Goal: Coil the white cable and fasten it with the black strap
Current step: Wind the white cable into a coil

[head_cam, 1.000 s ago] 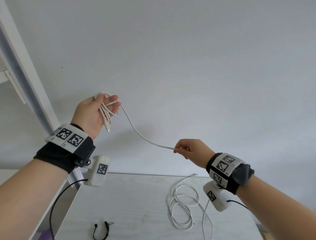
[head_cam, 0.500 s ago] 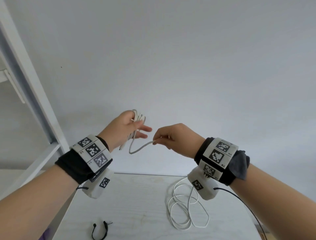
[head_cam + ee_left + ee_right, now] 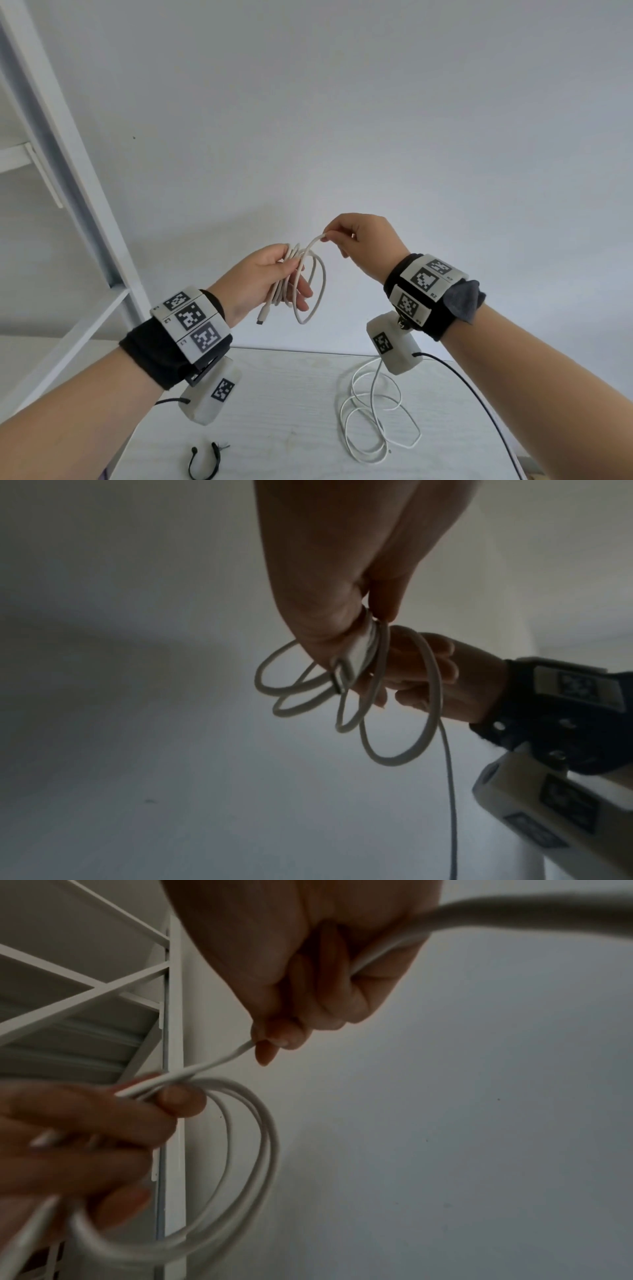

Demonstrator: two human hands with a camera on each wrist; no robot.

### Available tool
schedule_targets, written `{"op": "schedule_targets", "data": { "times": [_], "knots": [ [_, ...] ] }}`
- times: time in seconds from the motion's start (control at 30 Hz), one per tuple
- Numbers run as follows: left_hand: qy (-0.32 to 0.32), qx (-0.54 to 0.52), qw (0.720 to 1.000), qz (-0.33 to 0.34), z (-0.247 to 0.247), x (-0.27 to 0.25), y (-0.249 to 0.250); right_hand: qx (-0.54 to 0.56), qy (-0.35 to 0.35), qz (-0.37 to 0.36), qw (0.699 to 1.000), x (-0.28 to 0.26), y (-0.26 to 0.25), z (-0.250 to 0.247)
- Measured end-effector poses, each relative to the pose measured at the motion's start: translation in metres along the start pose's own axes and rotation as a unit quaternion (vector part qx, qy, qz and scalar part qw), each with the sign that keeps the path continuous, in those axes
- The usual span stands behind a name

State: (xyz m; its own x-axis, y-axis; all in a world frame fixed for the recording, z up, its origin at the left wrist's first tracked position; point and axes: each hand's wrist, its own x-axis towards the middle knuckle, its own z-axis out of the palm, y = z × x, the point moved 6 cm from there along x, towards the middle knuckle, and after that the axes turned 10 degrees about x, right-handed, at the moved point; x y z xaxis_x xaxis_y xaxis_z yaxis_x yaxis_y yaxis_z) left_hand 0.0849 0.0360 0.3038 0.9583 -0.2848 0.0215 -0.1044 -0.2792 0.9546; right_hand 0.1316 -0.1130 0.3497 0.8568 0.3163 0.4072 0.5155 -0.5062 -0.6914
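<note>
1. The left hand [image 3: 263, 281] is raised above the table [image 3: 274, 404]. Its fingers and thumb are curled round several gathered loops of the white cable [image 3: 310, 274], clamping them where they bunch together.
2. The loops hang below the left hand's fingers. One connector end [image 3: 264, 313] of the cable points down from the bundle, just below the palm.
3. In the left wrist view, the loops fan out under the left hand [image 3: 329, 569], and one strand of the white cable [image 3: 428, 696] drops straight down from the bundle.
4. The right hand [image 3: 363, 245] is raised just beside the left hand, slightly higher above the table. Its thumb and forefinger pinch a single strand of the cable; the other fingers are curled in.
5. In the right wrist view, the pinched strand of the white cable [image 3: 219, 1064] runs from the right hand [image 3: 308, 974] to the bundle at the left hand [image 3: 89, 1131].
6. The uncoiled remainder [image 3: 376, 418] of the cable lies in loose loops on the table, towards its right side, below the right wrist.
7. The black strap [image 3: 205, 462] lies on the table near its front edge, towards the left, well apart from the loose loops. Neither hand touches it.
8. A white shelf frame [image 3: 68, 164] stands to the left of the table.
</note>
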Motion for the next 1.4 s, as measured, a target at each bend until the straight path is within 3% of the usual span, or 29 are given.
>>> {"op": "schedule_targets", "data": {
  "times": [0.13, 0.27, 0.43, 0.6, 0.77, 0.97, 1.2, 1.4],
  "knots": [
    [-0.002, -0.085, 0.996, 0.007, 0.005, 0.0, 0.004, 0.008, 0.009, 0.005, 1.0, 0.002, 0.006, 0.002],
    [-0.004, -0.08, 0.997, 0.007, 0.003, 0.003, 0.001, 0.017, 0.011, 0.008, 1.0, 0.005, 0.008, 0.004],
    [0.027, -0.137, 0.99, 0.02, -0.021, 0.008, 0.004, 0.005, -0.03, 0.042, 0.999, -0.001, 0.03, 0.005],
    [0.07, -0.23, 0.971, 0.022, -0.056, 0.012, 0.009, 0.078, -0.064, 0.105, 0.989, -0.015, 0.061, 0.001],
    [0.121, -0.339, 0.933, 0.029, -0.093, 0.017, 0.005, 0.107, -0.063, 0.151, 0.981, -0.033, 0.088, 0.001],
    [0.153, -0.367, 0.918, 0.011, -0.078, 0.027, -0.007, -0.018, -0.1, 0.153, 0.983, -0.04, 0.077, 0.02],
    [0.097, -0.312, 0.945, 0.018, -0.052, 0.027, -0.005, -0.081, -0.151, 0.149, 0.974, -0.04, 0.059, 0.039],
    [0.076, -0.264, 0.961, 0.03, -0.033, 0.025, -0.004, -0.111, -0.239, 0.124, 0.957, -0.048, 0.031, 0.059]
  ]
}}
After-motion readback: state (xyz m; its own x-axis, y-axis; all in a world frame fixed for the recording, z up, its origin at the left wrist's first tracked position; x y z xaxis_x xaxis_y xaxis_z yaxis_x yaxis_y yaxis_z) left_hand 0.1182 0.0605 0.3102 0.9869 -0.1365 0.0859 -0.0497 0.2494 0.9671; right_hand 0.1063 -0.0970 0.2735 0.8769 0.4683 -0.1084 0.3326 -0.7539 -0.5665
